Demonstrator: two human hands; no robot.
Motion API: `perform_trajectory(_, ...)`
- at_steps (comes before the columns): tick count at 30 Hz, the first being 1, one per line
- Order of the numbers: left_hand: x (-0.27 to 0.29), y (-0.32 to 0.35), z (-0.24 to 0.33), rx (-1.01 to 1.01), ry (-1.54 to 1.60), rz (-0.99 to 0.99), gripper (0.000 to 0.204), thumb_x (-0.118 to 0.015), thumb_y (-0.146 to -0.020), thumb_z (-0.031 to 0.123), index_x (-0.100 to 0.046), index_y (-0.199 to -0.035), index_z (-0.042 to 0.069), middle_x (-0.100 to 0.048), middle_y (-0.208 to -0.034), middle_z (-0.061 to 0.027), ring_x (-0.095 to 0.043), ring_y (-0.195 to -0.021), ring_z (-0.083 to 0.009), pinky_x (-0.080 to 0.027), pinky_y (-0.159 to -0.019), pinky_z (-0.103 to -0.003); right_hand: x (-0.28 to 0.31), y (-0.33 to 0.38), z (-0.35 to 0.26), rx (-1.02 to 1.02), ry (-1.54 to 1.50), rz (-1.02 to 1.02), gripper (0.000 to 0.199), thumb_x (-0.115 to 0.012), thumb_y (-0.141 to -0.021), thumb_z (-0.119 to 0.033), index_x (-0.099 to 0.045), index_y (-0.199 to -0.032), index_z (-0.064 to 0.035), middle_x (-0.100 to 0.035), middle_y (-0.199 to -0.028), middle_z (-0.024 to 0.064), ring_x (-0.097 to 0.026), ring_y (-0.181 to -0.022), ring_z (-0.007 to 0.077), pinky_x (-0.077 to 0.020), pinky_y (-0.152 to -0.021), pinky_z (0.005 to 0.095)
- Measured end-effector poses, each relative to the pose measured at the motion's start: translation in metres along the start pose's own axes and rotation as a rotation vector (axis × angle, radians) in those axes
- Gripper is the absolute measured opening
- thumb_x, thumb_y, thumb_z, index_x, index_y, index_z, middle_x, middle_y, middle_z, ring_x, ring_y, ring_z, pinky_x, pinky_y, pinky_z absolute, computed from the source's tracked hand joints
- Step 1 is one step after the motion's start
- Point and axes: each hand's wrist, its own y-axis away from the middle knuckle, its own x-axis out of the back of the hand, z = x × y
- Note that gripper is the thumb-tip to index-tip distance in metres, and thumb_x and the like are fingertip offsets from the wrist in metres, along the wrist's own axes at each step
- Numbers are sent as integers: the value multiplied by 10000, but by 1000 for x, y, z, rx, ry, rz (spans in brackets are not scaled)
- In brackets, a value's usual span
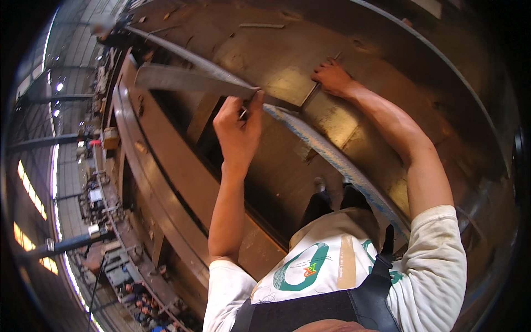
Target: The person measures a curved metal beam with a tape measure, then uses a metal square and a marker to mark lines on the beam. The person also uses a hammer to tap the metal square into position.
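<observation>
A flat grey L-shaped steel square [188, 82] lies across the edge of a long curved steel beam [337, 152]. My left hand [239, 130] is closed, thumb and fingertips pinched at the square's long blade near the beam edge. A small shiny object [243, 113] shows between its fingers, too small to name. Farther right, beyond the edge, my right hand [333, 79] is closed around the square's thin short leg [311, 95]. Part of that leg sticks out past my fingers. The blade's far end reaches out to the left, over the gap beside the beam.
Another long curved beam [160, 177] runs along the left, with a dark gap between. A thin metal strip [261, 25] lies on the brown steel surface ahead. One person [110, 36] is at the far upper left. Cluttered benches [119, 260] line the lower left.
</observation>
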Motion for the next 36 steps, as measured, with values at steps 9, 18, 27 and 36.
perform_trajectory(9,4,-20,-7,71,422,261,237,-696,-960,165,-641,-837,-30,-564,-659,11,-443,-626,-45,-361,-555,-226,160,87,-23,-218,-128,172,170,-627,-886,-182,-653,-1029,-92,-621,-1015,126,-623,-990,347,-507,-848,461)
perform_trajectory(18,-28,-31,-23,121,861,259,253,-715,-941,219,-608,-817,25,-543,-674,33,-407,-580,-22,-296,-516,-209,263,302,-223,-861,-291,535,136,-649,-920,-53,-668,-1048,-11,-675,-1036,110,-653,-971,212,-480,-872,305)
perform_trajectory(27,-78,-49,-52,445,983,220,193,-708,-939,192,-627,-866,32,-603,-717,-9,-514,-588,-75,-400,-494,-253,120,328,-357,-1239,-350,900,88,-653,-934,-57,-686,-1008,-24,-676,-986,55,-626,-951,167,-472,-865,287)
perform_trajectory(36,-75,-65,-78,719,1221,-45,177,-687,-923,170,-533,-859,110,-580,-729,-16,-458,-457,-96,-290,-385,-233,56,298,-374,-1150,-435,714,87,-661,-893,-14,-696,-971,-1,-695,-929,128,-683,-867,238,-503,-778,308)
